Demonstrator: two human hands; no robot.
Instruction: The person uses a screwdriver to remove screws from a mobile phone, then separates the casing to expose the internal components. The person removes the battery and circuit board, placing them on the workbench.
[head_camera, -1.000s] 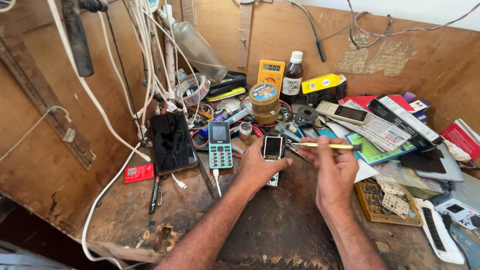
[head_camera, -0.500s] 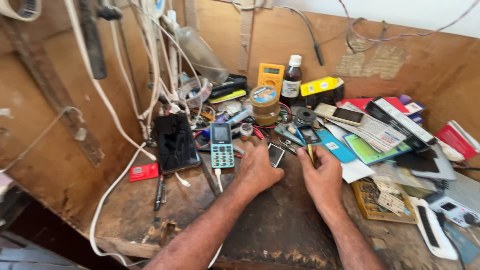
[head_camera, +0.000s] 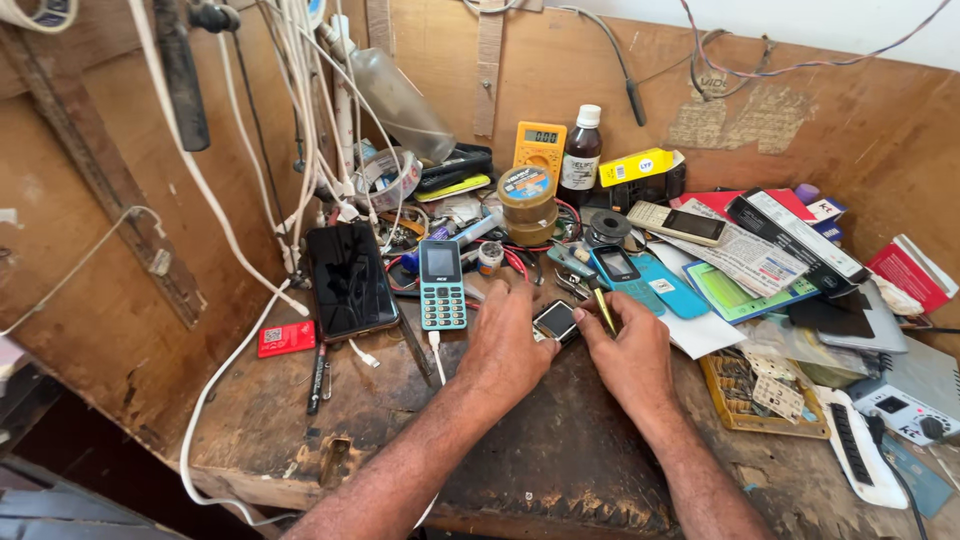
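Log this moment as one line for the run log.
left hand steadies small phone | right hand holds yellow-handled tool beside it | worn workbench

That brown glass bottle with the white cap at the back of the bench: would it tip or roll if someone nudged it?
The brown bottle stands upright, tall and narrow, so a nudge near the cap could probably tip it. Being round, it would likely roll once down. It looks like glass, so probably smooth and breakable.

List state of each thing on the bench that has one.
left hand: shut on small phone
small phone: held flat, screen dark
right hand: shut on yellow tool
yellow tool: tip by the phone
teal keypad phone: cable plugged in
black smartphone: screen dark
brown bottle: upright, capped
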